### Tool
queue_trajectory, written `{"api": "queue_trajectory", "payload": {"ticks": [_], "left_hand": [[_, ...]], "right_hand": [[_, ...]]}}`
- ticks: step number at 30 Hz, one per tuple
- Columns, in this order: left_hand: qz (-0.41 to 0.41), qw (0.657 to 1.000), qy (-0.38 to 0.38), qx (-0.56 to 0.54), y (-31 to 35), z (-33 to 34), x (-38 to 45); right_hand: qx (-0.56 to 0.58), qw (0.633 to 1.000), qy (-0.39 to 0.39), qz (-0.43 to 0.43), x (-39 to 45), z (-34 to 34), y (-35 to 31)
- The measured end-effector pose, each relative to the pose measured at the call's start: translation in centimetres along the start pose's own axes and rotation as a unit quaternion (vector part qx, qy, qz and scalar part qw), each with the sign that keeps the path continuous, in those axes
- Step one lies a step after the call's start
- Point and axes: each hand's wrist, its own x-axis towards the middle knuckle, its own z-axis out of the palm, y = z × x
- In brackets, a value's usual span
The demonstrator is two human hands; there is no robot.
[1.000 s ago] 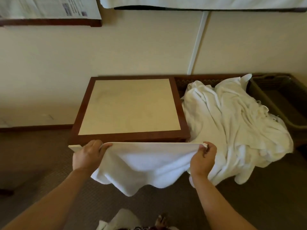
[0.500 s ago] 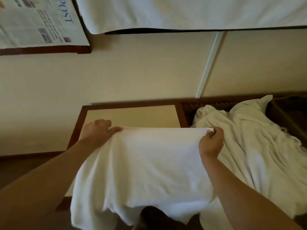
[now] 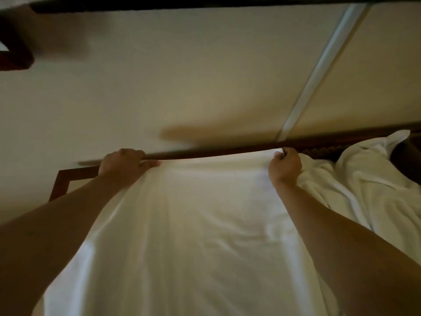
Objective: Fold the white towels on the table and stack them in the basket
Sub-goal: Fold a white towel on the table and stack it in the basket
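Basically, white towel (image 3: 193, 224) lies spread over the table (image 3: 59, 179), left hand (image 3: 123, 164) and right hand (image 3: 284, 166) each pinching a far corner; soft, limp, light, likely best held by corners.

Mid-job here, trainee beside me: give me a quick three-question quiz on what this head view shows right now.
1. True or false: both hands grip the far edge of the spread towel.
2. Multiple choice: where is the heap of unfolded towels? A) to the right of the right hand B) to the left of the left hand C) on the floor
3. Fill in: the spread towel covers most of the ____, whose dark wooden frame shows at the left corner.

Key: 1 true; 2 A; 3 table.
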Motion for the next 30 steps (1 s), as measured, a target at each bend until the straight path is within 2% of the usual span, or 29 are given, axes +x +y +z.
{"api": "queue_trajectory", "payload": {"ticks": [9, 14, 16, 18, 19, 20, 22, 23, 25, 27, 30], "left_hand": [[-0.054, 0.997, -0.032, -0.041, 2.5, 3.7, 7.0], [-0.102, 0.985, -0.049, -0.133, 2.6, 4.8, 7.1], [-0.097, 0.975, -0.072, -0.186, 1.8, 4.6, 6.6], [-0.102, 0.953, -0.094, -0.27, 0.7, 4.1, 6.1], [-0.117, 0.935, -0.099, -0.318, -0.2, 3.8, 5.8], [-0.134, 0.915, -0.1, -0.367, -0.9, 3.5, 5.5], [-0.162, 0.883, -0.095, -0.43, -2.0, 3.2, 4.9], [-0.171, 0.875, -0.098, -0.442, -2.4, 2.9, 4.6], [-0.17, 0.862, -0.129, -0.46, -3.4, 2.5, 4.0], [-0.145, 0.848, -0.18, -0.477, -4.9, 2.2, 3.4], [-0.101, 0.854, -0.257, -0.441, -7.8, 1.9, 2.3]], "right_hand": [[-0.043, 0.997, -0.066, 0.016, 7.3, 5.6, 1.8], [-0.047, 0.997, -0.056, 0.04, 8.0, 6.2, 2.6], [-0.115, 0.991, -0.041, 0.047, 7.4, 6.3, 1.8], [-0.184, 0.983, -0.008, -0.002, 5.1, 6.4, -0.1], [-0.171, 0.983, -0.013, -0.062, 3.0, 6.9, -1.7], [-0.141, 0.979, -0.049, -0.137, 0.5, 7.6, -3.3], [-0.114, 0.936, -0.177, -0.283, -5.3, 9.7, -6.4], [-0.126, 0.902, -0.255, -0.326, -8.1, 10.9, -7.9], [-0.178, 0.837, -0.386, -0.344, -12.6, 13.2, -10.2], [-0.224, 0.808, -0.432, -0.334, -14.9, 14.8, -10.8], [-0.273, 0.803, -0.409, -0.337, -15.6, 15.8, -10.3]]}}
